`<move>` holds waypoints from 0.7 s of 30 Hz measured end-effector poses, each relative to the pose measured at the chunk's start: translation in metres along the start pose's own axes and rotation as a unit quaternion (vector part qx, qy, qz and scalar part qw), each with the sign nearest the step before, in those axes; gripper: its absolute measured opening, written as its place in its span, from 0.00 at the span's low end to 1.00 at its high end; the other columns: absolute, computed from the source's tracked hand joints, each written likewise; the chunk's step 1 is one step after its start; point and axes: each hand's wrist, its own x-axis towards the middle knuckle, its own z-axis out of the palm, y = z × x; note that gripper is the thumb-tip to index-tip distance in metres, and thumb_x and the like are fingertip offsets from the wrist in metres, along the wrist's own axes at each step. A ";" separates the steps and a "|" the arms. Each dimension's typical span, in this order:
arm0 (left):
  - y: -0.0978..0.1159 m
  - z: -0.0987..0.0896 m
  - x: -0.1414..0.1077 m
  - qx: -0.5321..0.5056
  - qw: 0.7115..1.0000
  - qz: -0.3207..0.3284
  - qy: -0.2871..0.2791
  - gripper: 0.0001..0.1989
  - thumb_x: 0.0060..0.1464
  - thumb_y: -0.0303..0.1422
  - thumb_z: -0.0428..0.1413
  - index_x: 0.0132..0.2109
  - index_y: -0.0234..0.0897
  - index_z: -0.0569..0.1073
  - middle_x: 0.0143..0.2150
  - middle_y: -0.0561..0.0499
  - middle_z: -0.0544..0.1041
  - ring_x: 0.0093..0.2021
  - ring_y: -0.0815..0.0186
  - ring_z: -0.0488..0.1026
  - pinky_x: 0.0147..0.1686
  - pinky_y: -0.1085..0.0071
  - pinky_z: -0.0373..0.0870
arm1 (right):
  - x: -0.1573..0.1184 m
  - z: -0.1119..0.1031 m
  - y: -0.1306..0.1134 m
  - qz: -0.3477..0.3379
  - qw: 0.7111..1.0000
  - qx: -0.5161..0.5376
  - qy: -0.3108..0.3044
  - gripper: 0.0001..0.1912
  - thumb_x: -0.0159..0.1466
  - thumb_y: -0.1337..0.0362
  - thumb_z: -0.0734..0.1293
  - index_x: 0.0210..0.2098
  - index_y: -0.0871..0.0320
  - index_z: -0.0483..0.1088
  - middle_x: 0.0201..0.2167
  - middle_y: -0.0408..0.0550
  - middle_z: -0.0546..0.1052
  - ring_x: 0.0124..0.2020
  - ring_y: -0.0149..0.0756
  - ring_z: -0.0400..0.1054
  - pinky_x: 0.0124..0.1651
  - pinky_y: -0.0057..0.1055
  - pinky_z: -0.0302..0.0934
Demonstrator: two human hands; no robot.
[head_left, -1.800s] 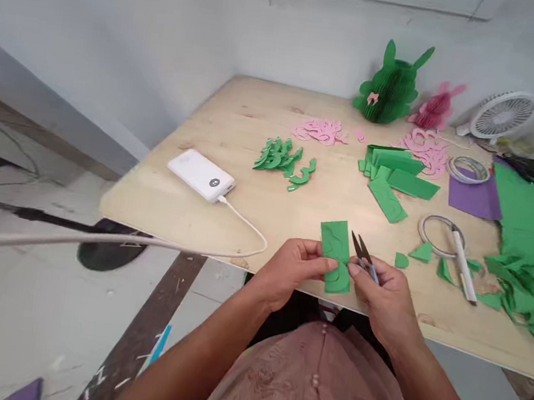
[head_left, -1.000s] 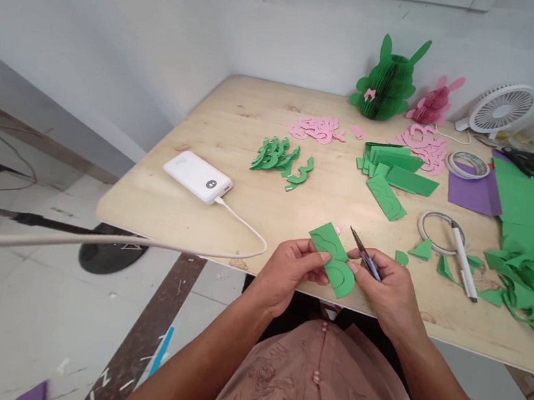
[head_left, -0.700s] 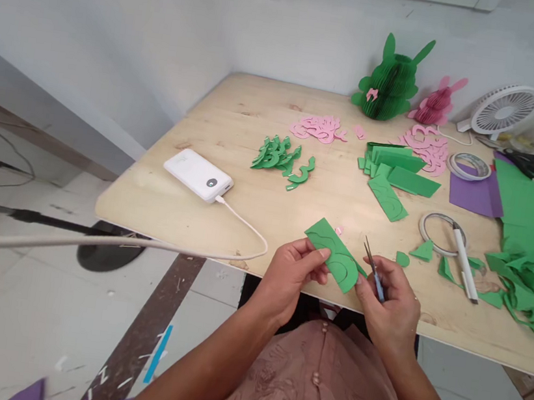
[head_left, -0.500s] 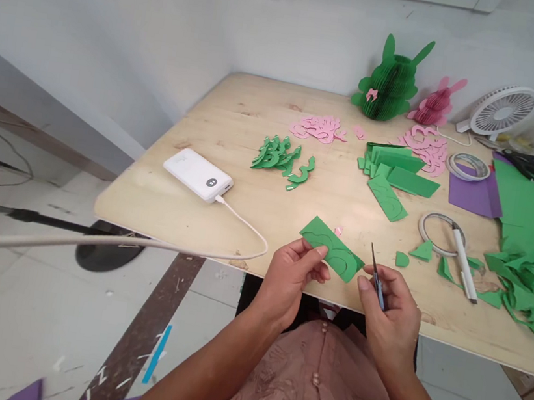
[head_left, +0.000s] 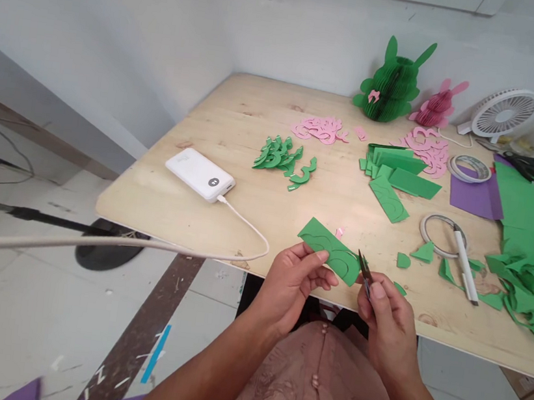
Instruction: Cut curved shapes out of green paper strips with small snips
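Between thumb and fingers, my left hand [head_left: 296,281] pinches a green paper strip [head_left: 327,246] marked with curved outlines, just over the table's front edge. My right hand [head_left: 387,314] grips a pair of scissors [head_left: 366,275], whose dark blades point up and left beside the strip's right end. Whether the blades touch the paper I cannot tell. Behind the strip lies a small pink scrap [head_left: 340,232]. Farther back are cut green curved pieces [head_left: 277,154] and a stack of green strips [head_left: 399,168], one bearing drawn curves.
A white power bank [head_left: 199,173] trails a cable across the table's left side. At right lie a tape roll [head_left: 469,168], a ring [head_left: 439,234] with a white pen [head_left: 466,264] on it, and green scraps [head_left: 526,286]. Paper rabbits [head_left: 390,88] and a fan [head_left: 506,115] stand behind.
The scissors have moved left to the strip's right end, with my right hand turned. The strip has tilted slightly, and a small green piece now shows on the table by my right hand.
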 end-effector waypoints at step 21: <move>0.001 -0.006 0.002 -0.026 0.994 -0.058 -0.091 0.10 0.46 0.33 0.65 0.35 0.31 0.76 0.30 0.48 0.78 0.25 0.71 0.73 0.30 0.76 0.69 | 0.005 -0.001 -0.006 0.010 0.994 0.059 -0.096 0.17 0.66 0.50 0.61 0.33 0.57 0.70 0.18 0.39 0.60 0.20 0.31 0.50 0.23 0.29 0.44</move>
